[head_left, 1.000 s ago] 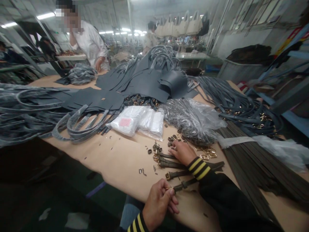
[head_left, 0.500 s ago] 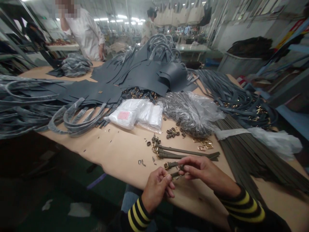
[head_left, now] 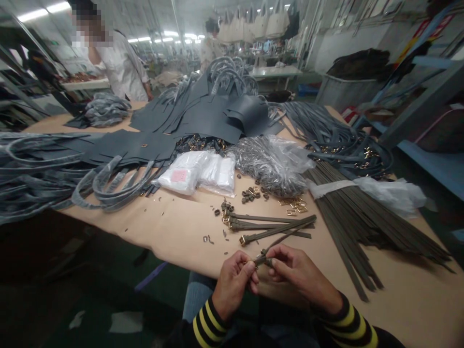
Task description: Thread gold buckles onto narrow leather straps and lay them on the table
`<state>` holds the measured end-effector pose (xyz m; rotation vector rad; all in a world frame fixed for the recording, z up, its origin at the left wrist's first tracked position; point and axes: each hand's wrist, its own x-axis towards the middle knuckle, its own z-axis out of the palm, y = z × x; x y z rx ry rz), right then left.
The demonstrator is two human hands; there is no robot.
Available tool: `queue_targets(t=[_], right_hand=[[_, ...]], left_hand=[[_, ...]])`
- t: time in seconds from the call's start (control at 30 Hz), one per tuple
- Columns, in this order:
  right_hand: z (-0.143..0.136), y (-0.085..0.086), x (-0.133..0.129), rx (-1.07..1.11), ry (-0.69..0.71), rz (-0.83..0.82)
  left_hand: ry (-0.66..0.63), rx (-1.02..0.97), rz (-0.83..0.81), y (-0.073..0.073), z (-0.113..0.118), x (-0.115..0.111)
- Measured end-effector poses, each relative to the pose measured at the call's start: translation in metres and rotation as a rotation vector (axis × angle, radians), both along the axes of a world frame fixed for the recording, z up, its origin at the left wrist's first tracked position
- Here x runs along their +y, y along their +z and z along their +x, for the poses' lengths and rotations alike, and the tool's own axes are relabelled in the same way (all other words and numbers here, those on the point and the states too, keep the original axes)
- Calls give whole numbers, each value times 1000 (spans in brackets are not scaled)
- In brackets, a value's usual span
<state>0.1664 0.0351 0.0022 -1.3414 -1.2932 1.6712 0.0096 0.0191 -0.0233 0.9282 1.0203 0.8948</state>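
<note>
A narrow olive-brown strap [head_left: 260, 261] is stretched between my hands just above the table's front edge. My left hand [head_left: 235, 279] pinches its buckle end, where a bit of gold metal shows; the fingers hide most of the buckle. My right hand [head_left: 299, 271] is closed on the strap a little further along, with a small dark loop at the fingertips. Beyond the hands lies a strap with a gold buckle [head_left: 243, 239]. Behind it are several more buckled straps [head_left: 261, 225], fanned out to the right. Small strap loops [head_left: 250, 194] and loose gold buckles [head_left: 292, 211] lie farther back.
Long olive strips [head_left: 348, 227] are bundled at the right. White plastic packets [head_left: 184, 171] and a clear bag [head_left: 270, 164] stand mid-table. Dark blue-grey panels [head_left: 213, 116] and wrapped handles [head_left: 116, 186] are piled behind and left. A person in white [head_left: 125, 67] stands across the table.
My right hand has come closer to my left and now grips the strap beside it. The other buckled strap now lies beyond my hands, pointing up to the right. The view has shifted slightly.
</note>
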Motion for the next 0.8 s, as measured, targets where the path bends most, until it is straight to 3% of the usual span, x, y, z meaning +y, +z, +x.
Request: queue_targets(t=[0.27, 0.57, 0.8], right_hand=[[0, 1, -4, 42, -99, -116], [2, 1, -5, -75, -30, 30], [3, -3, -4, -173, -1, 144]], left_hand=[[-76, 24, 39, 0, -2, -2], [0, 49, 25, 2, 2, -2], [-71, -66, -30, 0, 1, -2]])
